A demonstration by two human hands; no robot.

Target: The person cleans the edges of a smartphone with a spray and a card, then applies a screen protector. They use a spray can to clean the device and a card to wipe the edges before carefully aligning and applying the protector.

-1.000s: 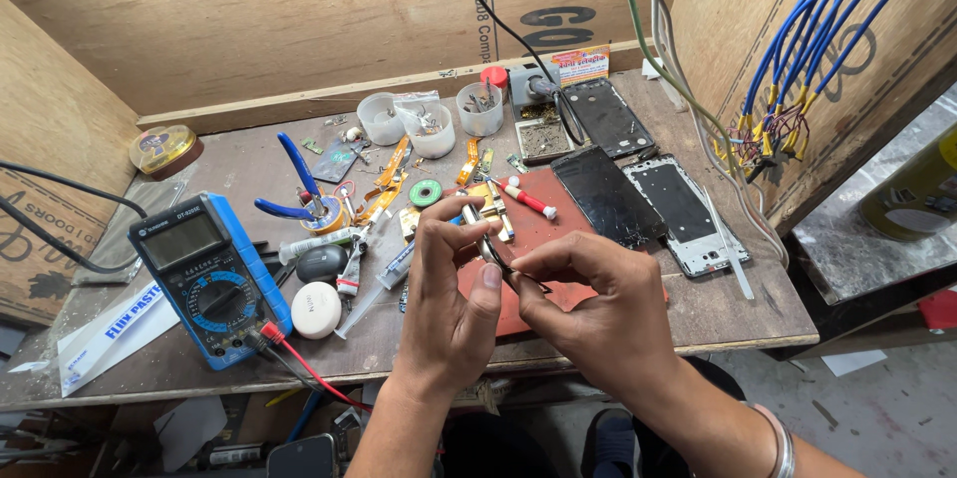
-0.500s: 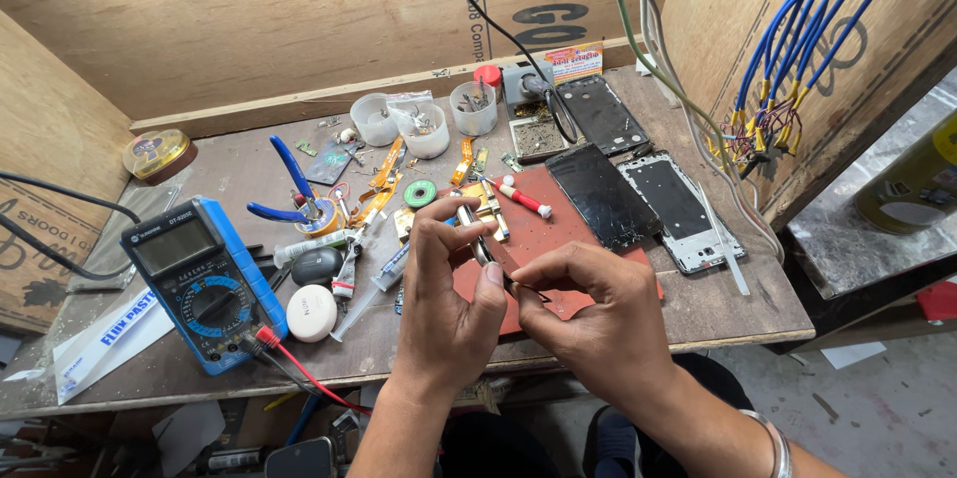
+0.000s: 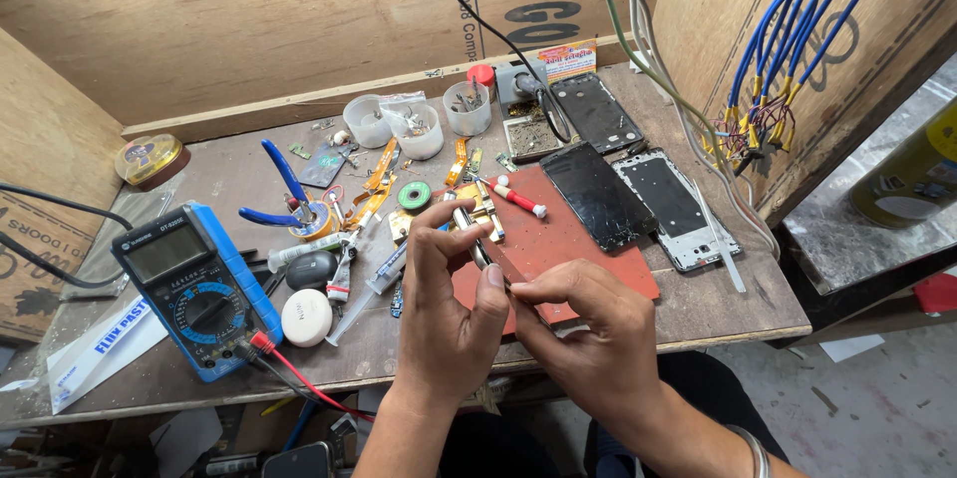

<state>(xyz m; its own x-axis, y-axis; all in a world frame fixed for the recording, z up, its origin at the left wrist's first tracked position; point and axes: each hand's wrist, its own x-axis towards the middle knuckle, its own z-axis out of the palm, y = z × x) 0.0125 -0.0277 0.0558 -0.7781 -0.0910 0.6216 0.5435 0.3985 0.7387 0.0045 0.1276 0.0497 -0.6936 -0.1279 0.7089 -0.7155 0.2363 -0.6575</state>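
My left hand (image 3: 444,314) and my right hand (image 3: 588,338) meet over a red mat (image 3: 578,239) at the front of a wooden workbench (image 3: 718,314). The left thumb and forefinger pinch a thin metal tool like tweezers (image 3: 471,235), which points away from me. My right fingers close on the near end of the same tool, at the left thumb tip. What sits at the tool's tip is too small to tell. A red-handled screwdriver (image 3: 516,199) lies just beyond the hands on the mat.
A blue multimeter (image 3: 194,284) with a red lead lies at the left, a white round puck (image 3: 306,317) beside it. Blue-handled pliers (image 3: 279,194), flex cables, a syringe, small white cups (image 3: 419,129) and dismantled phone screens and frames (image 3: 598,194) crowd the bench. Blue wires (image 3: 788,49) hang at the right wall.
The hands stay together over the mat. The view has shifted slightly, and the left fingers have edged up along the tool.
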